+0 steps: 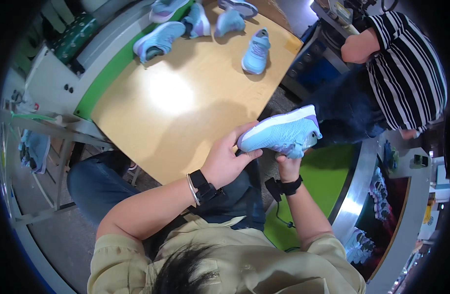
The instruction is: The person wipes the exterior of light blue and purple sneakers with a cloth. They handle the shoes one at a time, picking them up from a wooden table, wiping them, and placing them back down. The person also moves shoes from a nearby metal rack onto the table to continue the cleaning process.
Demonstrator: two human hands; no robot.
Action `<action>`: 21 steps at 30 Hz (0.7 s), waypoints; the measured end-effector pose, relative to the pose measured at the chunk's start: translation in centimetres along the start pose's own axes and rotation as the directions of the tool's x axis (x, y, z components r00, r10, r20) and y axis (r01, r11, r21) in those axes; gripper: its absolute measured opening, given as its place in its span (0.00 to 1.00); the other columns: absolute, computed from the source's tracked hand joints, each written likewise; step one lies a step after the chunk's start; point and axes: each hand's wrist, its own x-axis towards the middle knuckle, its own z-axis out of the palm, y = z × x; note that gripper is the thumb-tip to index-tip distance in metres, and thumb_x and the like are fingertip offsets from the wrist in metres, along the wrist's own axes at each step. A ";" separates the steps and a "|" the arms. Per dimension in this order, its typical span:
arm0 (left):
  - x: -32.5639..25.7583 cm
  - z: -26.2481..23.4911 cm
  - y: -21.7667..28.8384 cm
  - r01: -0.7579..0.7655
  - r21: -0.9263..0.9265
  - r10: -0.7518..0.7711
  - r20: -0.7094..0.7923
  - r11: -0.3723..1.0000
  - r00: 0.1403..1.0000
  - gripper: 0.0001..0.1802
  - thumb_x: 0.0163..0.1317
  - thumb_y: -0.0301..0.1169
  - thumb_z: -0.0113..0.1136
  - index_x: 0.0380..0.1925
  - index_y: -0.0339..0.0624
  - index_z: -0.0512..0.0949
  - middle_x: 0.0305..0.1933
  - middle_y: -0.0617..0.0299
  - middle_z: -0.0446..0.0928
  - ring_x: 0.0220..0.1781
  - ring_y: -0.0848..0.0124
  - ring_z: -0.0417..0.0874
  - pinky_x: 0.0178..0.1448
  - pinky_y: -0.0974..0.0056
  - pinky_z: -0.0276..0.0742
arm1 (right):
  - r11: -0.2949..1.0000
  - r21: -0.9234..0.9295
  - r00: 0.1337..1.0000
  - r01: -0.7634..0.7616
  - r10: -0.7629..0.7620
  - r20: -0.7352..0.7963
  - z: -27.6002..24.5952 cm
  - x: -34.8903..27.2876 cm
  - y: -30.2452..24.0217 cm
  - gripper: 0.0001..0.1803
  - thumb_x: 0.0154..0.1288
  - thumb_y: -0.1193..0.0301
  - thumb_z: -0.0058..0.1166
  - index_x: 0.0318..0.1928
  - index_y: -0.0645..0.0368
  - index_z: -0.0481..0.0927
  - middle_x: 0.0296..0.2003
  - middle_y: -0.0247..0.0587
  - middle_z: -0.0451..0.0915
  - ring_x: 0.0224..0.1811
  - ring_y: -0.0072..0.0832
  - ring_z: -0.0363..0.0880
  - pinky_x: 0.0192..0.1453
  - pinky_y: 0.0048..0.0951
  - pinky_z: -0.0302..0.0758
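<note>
A light blue sneaker (279, 133) with a white sole and lilac trim is held up between my two hands, off the table's near right edge. It lies on its side, sole edge uppermost and toe to the left. My left hand (226, 156) grips the toe end, thumb below and fingers behind the sole. Under the heel and ankle opening, my right hand (289, 165) has hold of the shoe; most of its fingers are hidden behind it. Black bands circle both wrists.
On the wooden table (137, 122) a lone sneaker (256, 51) stands at the far right, several more (159, 40) at the back. A person in a striped shirt (406, 68) is at the right. Beside me a green-topped conveyor (315, 191) runs near a rack holding shoes (379, 196).
</note>
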 end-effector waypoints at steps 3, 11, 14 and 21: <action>-1.1 -2.6 1.7 -0.024 0.086 0.025 -0.014 0.996 1.000 0.32 0.60 0.26 0.71 0.64 0.36 0.71 0.61 0.58 0.79 0.63 0.71 0.77 0.68 0.63 0.70 | 0.996 -0.028 0.996 0.082 -0.081 0.033 1.8 1.0 -1.4 0.78 0.35 0.48 0.83 0.77 0.53 0.37 0.72 0.44 0.54 0.72 0.38 0.60 0.74 0.45 0.62; -4.0 -9.7 1.9 0.032 0.154 -0.011 -0.135 0.988 0.991 0.32 0.59 0.29 0.72 0.63 0.35 0.72 0.57 0.59 0.81 0.59 0.71 0.79 0.66 0.63 0.72 | 0.990 0.025 0.979 0.139 -0.141 0.145 9.6 3.0 -3.3 0.83 0.26 0.48 0.84 0.77 0.51 0.37 0.77 0.48 0.47 0.77 0.43 0.54 0.78 0.49 0.57; -4.2 -11.5 1.7 0.053 0.157 -0.029 -0.151 0.986 0.988 0.29 0.62 0.31 0.71 0.61 0.35 0.74 0.55 0.59 0.81 0.57 0.71 0.80 0.64 0.63 0.73 | 0.998 -0.025 0.965 0.065 -0.057 0.254 10.8 2.4 -2.8 0.72 0.35 0.48 0.83 0.75 0.54 0.46 0.74 0.47 0.53 0.74 0.42 0.59 0.76 0.46 0.60; -3.8 -25.9 0.9 0.340 0.274 -0.149 -0.540 0.900 0.829 0.30 0.73 0.41 0.57 0.67 0.32 0.66 0.61 0.47 0.75 0.63 0.58 0.76 0.68 0.59 0.69 | 0.787 -0.483 0.772 0.384 0.013 0.635 12.9 9.6 -6.3 0.34 0.61 0.60 0.69 0.62 0.63 0.70 0.61 0.56 0.72 0.65 0.47 0.71 0.69 0.40 0.67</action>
